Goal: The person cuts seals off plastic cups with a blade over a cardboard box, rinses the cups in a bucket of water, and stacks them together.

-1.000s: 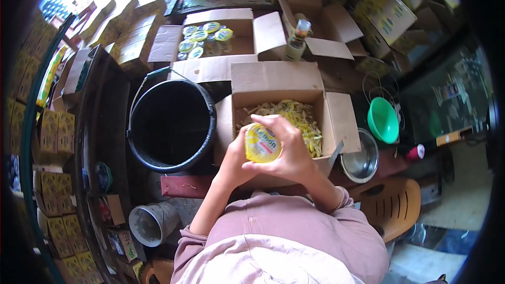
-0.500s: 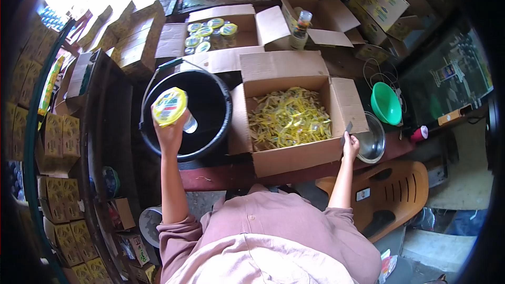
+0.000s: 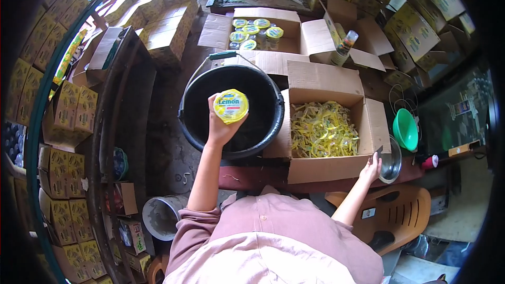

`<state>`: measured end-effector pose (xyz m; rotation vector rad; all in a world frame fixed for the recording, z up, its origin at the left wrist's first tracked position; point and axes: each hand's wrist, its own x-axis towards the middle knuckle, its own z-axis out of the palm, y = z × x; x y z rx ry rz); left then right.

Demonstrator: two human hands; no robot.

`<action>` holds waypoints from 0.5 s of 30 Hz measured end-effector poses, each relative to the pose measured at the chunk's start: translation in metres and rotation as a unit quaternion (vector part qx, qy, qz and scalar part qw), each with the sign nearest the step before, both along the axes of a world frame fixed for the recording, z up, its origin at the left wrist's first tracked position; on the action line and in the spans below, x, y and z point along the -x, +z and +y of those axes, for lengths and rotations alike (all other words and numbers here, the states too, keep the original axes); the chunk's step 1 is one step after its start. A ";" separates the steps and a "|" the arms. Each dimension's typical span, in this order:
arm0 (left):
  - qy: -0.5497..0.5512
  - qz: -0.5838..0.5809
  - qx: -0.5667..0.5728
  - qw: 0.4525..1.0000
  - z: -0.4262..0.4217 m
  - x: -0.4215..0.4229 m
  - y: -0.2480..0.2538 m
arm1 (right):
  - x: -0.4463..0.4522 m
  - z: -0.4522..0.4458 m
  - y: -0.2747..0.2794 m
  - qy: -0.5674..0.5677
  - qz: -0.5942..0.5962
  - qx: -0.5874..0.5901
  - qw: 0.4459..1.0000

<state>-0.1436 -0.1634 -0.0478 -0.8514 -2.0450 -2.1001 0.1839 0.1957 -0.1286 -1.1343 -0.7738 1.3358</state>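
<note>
My left hand (image 3: pixel 221 126) is wrapped round a sealed plastic drink cup (image 3: pixel 231 107) with a yellow lid marked "Lemon". The cup is over the black bucket (image 3: pixel 188 126), its lid facing up at me. In my right hand (image 3: pixel 372 168) is a small, flat dark blade (image 3: pixel 379 150), pinched by the fingers at the right front corner of a cardboard box (image 3: pixel 321 171). Yellow-and-clear plastic strips (image 3: pixel 323 129) fill much of that box.
An open carton (image 3: pixel 273 55) with several yellow-lidded cups stands behind. A bottle (image 3: pixel 344 47) is beside it. At the right are a green bowl (image 3: pixel 405 129), a metal bowl (image 3: pixel 392 163) and an orange chair (image 3: pixel 405 208). Stacked cartons (image 3: pixel 66 173) line the left.
The view has shifted, so the bucket and box appear further right. The cup in my left hand has gone from tilted to lid towards me. My right hand still grips the blade.
</note>
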 end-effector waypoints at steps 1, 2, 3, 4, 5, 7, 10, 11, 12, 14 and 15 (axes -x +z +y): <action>-0.004 0.008 0.005 1.000 0.000 0.000 0.002 | 0.011 -0.005 0.005 0.037 0.016 -0.012 0.999; -0.001 0.018 0.016 1.000 -0.001 -0.002 0.004 | 0.023 -0.009 0.007 0.074 0.031 -0.023 0.997; -0.003 0.014 0.026 1.000 -0.002 -0.004 0.008 | 0.041 -0.013 0.009 0.140 0.039 -0.024 0.989; -0.004 0.010 0.035 0.999 -0.002 -0.005 0.010 | 0.076 -0.046 0.047 0.144 0.031 -0.025 0.989; -0.006 0.020 0.041 0.999 -0.003 -0.005 0.010 | 0.098 -0.055 0.050 0.225 0.032 -0.067 0.971; -0.032 0.014 0.038 0.999 -0.004 -0.007 0.015 | 0.146 -0.099 0.084 0.325 -0.013 -0.193 0.926; -0.056 -0.010 0.021 0.998 -0.004 -0.007 0.013 | 0.192 -0.159 0.134 0.420 -0.144 -0.377 0.813; -0.056 -0.009 0.023 0.998 -0.004 -0.007 0.013 | 0.204 -0.175 0.152 0.415 -0.177 -0.486 0.749; -0.056 -0.009 0.027 0.998 -0.005 -0.007 0.012 | 0.212 -0.188 0.164 0.437 -0.184 -0.520 0.711; -0.049 -0.006 0.029 0.998 -0.004 -0.008 0.013 | 0.225 -0.203 0.169 0.493 -0.175 -0.540 0.660; -0.046 -0.003 0.031 0.998 -0.005 -0.008 0.014 | 0.231 -0.206 0.170 0.517 -0.176 -0.555 0.628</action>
